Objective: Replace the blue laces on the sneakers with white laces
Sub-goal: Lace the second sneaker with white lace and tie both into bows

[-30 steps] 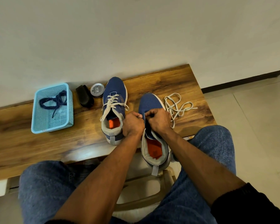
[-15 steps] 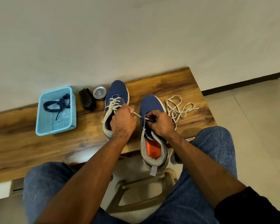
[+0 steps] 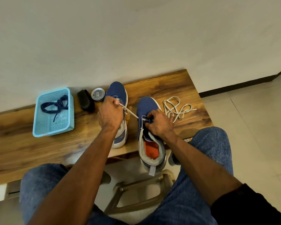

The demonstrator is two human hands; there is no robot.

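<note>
From the head camera I look down on a wooden bench (image 3: 169,88) set against a plain wall. My left hand (image 3: 109,113) covers most of the left sneaker (image 3: 116,92), so I see only its blue toe and a strip of white sole at the near side; its lacing is hidden behind the hand. The fingers of that hand are curled and pinch the end of a white lace (image 3: 130,113), which runs taut down and right to the front eyelets of the right sneaker (image 3: 147,104). My right hand (image 3: 160,121) rests on that shoe's tongue area with fingers curled, gripping at the eyelet edge; I cannot make out exactly what the fingertips hold. The right sneaker's heel hangs over the near edge of the bench, orange insole showing.

The rest of the white lace lies in loose loops (image 3: 177,109) on the bench just right of the right sneaker. At far left a light blue mesh basket (image 3: 39,127) holds the blue laces (image 3: 55,104) in a tangle. Between basket and left sneaker sit a black object (image 3: 85,100), too dark to identify, and a round tin (image 3: 98,94) whose lid carries print too small for me to read. I can read no brand on either shoe. My knees in jeans fill the near foreground.
</note>
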